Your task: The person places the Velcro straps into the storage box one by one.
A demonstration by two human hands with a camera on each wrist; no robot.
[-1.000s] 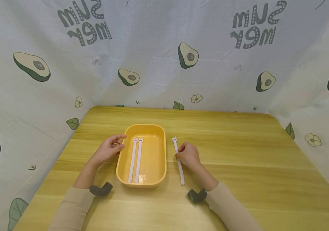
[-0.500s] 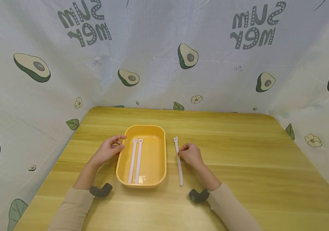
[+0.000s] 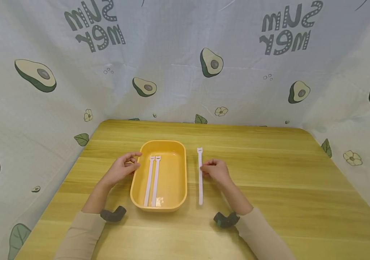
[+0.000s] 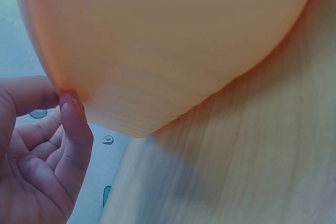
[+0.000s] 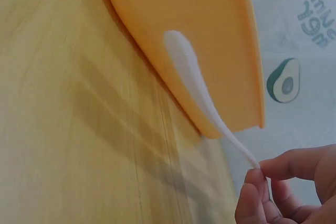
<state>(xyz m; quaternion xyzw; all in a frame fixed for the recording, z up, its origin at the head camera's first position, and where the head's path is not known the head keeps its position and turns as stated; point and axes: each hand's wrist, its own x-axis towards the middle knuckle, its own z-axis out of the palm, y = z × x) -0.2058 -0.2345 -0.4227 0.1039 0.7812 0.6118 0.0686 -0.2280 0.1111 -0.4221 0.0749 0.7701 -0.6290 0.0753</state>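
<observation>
My right hand [image 3: 217,171] pinches a white cable tie strap [image 3: 200,189] near its middle, just right of the yellow tray [image 3: 175,177]. Its slotted head points away from me and the tail towards me. In the right wrist view the strap [image 5: 191,72] bends in the air beside the tray's side wall, casting a shadow on the table. My left hand [image 3: 123,168] holds the tray's left rim, with thumb and forefinger meeting on it in the left wrist view. Two similar straps [image 3: 155,180] lie side by side in the tray's left half.
A wood-grain table [image 3: 269,180] lies under everything. Behind it and along both sides hangs a white curtain [image 3: 178,86] printed with avocados. Dark camera mounts [image 3: 226,220] sit at both wrists, low over the table.
The strap in my right hand has turned from slanted to nearly straight, its head swinging away from me and its tail shifting left. My right hand moved slightly right. The left hand and tray stayed put.
</observation>
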